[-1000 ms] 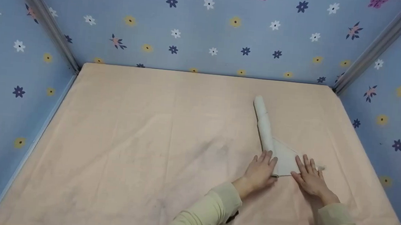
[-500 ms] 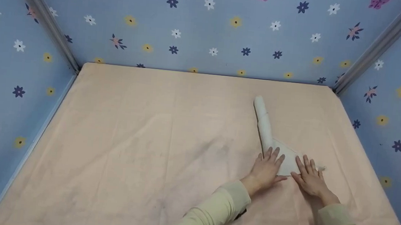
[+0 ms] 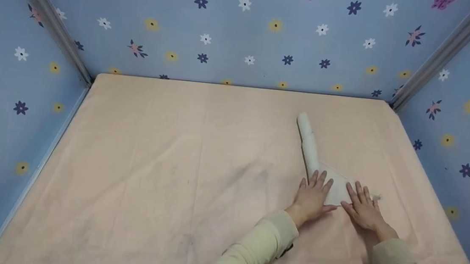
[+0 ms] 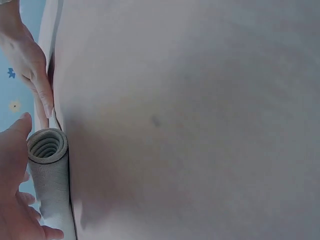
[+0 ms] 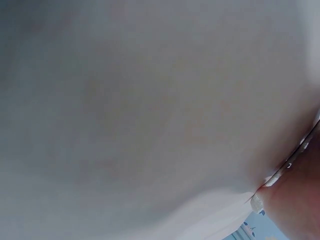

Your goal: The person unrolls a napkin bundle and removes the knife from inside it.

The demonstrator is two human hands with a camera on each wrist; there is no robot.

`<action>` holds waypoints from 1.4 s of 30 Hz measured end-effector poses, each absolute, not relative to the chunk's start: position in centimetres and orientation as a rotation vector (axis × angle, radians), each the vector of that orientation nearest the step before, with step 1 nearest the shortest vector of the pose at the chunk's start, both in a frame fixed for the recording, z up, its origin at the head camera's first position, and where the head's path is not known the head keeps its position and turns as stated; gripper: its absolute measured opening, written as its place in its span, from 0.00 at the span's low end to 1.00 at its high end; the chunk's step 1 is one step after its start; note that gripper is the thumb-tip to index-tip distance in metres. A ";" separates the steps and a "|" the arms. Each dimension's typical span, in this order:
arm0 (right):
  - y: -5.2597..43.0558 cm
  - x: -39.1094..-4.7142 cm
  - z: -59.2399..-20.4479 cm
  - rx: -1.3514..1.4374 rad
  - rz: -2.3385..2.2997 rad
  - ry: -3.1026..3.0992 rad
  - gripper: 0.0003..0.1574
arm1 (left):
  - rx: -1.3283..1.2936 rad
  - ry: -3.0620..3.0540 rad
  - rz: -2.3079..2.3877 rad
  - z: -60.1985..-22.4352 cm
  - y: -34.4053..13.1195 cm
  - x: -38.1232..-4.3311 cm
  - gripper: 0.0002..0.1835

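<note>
A pale, partly rolled cloth wrap (image 3: 309, 149) lies on the right half of the table, its tapering flap (image 3: 338, 185) spread flat to the right. From the flap's tip pokes a short cord (image 3: 377, 197). My left hand (image 3: 312, 198) rests across the near part of the roll, fingers extended and thumb out to the right. With fingers straight, my right hand (image 3: 363, 209) presses the flap near its tip. The left wrist view shows the roll's spiral end (image 4: 47, 146) beside the left thumb. In the right wrist view, the cloth's edge (image 5: 275, 179) runs under the right hand (image 5: 295, 200).
A peach cloth (image 3: 151, 163) with creases covers the table. Blue flower-patterned panels (image 3: 243, 35) stand along the back and both sides, with grey posts (image 3: 52, 26) at the corners.
My left hand has slid a little forward and to the right over the roll, and its thumb has spread out. My right hand and the cloth wrap stay in place.
</note>
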State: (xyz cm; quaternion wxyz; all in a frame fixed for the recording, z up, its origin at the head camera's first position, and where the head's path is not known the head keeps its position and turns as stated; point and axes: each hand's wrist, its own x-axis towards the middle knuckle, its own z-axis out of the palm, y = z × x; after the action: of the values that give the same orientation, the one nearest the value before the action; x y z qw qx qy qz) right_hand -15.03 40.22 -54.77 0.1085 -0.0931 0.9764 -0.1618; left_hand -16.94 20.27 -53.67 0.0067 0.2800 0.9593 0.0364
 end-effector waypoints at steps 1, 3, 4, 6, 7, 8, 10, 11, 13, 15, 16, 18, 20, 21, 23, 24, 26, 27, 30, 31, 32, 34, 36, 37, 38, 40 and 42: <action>40.2 -15.0 -54.8 -0.276 -0.478 2.875 0.40 | 0.879 3.003 0.109 -53.7 20.3 -16.9 0.41; 40.2 -15.0 -54.8 -0.276 -0.481 2.880 0.39 | 0.879 3.003 0.104 -53.7 20.3 -17.0 0.41; 40.1 -15.0 -54.8 -0.275 -0.483 2.881 0.40 | 0.877 3.002 0.101 -53.8 20.3 -17.0 0.40; 40.1 -15.0 -54.9 -0.270 -0.483 2.882 0.40 | 0.874 2.997 0.091 -53.9 20.3 -17.1 0.40; 40.1 -15.0 -54.9 -0.269 -0.483 2.883 0.40 | 0.873 2.994 0.086 -53.9 20.3 -17.1 0.40; 40.1 -15.0 -54.8 -0.266 -0.481 2.881 0.40 | 0.872 2.991 0.082 -54.0 20.3 -17.1 0.40; 40.1 -15.0 -54.8 -0.264 -0.481 2.878 0.40 | 0.873 2.988 0.068 -54.1 20.3 -17.2 0.40; 40.2 -15.0 -54.8 -0.261 -0.479 2.876 0.40 | 0.874 2.984 0.063 -54.2 20.3 -17.2 0.40; 40.2 -15.0 -54.7 -0.260 -0.476 2.873 0.40 | 0.871 2.976 0.058 -54.2 20.2 -17.2 0.40; 40.2 -15.0 -54.6 -0.256 -0.473 2.871 0.40 | 0.865 2.969 0.051 -54.2 20.2 -17.2 0.39; 40.2 -15.0 -54.6 -0.255 -0.473 2.870 0.41 | 0.860 2.966 0.046 -54.2 20.1 -17.1 0.39; 40.2 -15.0 -54.6 -0.254 -0.475 2.868 0.41 | 0.851 2.962 0.035 -54.2 20.0 -17.1 0.39; 40.2 -15.1 -54.6 -0.252 -0.480 2.870 0.40 | 0.848 2.962 0.025 -54.2 19.9 -17.0 0.38; 40.2 -15.1 -54.7 -0.252 -0.484 2.869 0.41 | 0.847 2.962 0.023 -54.2 19.9 -17.0 0.38; 40.2 -15.1 -54.8 -0.254 -0.482 2.867 0.41 | 0.845 2.962 0.025 -54.2 19.7 -17.0 0.38; 40.2 -15.0 -54.8 -0.254 -0.481 2.865 0.41 | 0.843 2.960 0.030 -54.2 19.7 -17.0 0.38; 40.2 -15.0 -54.8 -0.253 -0.481 2.855 0.41 | 0.842 2.959 0.029 -54.2 19.5 -17.0 0.38; 40.2 -15.0 -54.7 -0.252 -0.484 2.847 0.41 | 0.839 2.958 0.026 -54.2 19.5 -17.0 0.38; 40.3 -15.0 -54.6 -0.248 -0.495 2.830 0.41 | 0.834 2.952 0.015 -54.2 19.3 -17.0 0.38; 40.3 -15.0 -54.6 -0.248 -0.497 2.827 0.41 | 0.835 2.950 0.013 -54.2 19.2 -17.0 0.38; 40.3 -15.0 -54.6 -0.249 -0.499 2.826 0.41 | 0.835 2.946 0.012 -54.2 19.1 -17.0 0.38; 40.3 -15.0 -54.5 -0.254 -0.494 2.830 0.41 | 0.835 2.940 0.026 -54.2 19.0 -17.1 0.38; 40.3 -15.0 -54.6 -0.257 -0.491 2.834 0.41 | 0.834 2.931 0.048 -54.2 18.9 -17.1 0.38; 40.3 -15.0 -54.6 -0.259 -0.492 2.837 0.41 | 0.835 2.926 0.057 -54.2 18.8 -17.1 0.37; 40.3 -15.0 -54.6 -0.259 -0.492 2.837 0.41 | 0.835 2.921 0.065 -54.2 18.7 -17.1 0.37; 40.3 -15.0 -54.6 -0.259 -0.493 2.839 0.41 | 0.837 2.914 0.083 -54.2 18.6 -17.1 0.37; 40.2 -15.0 -54.7 -0.260 -0.490 2.845 0.41 | 0.842 2.912 0.096 -54.2 18.5 -17.0 0.37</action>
State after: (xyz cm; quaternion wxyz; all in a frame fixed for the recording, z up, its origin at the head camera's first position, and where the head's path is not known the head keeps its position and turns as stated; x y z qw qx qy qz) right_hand -14.96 40.21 -54.65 0.1213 -0.0892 0.9742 -0.1679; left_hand -17.04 18.47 -54.18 0.0544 0.2772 0.9588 0.0316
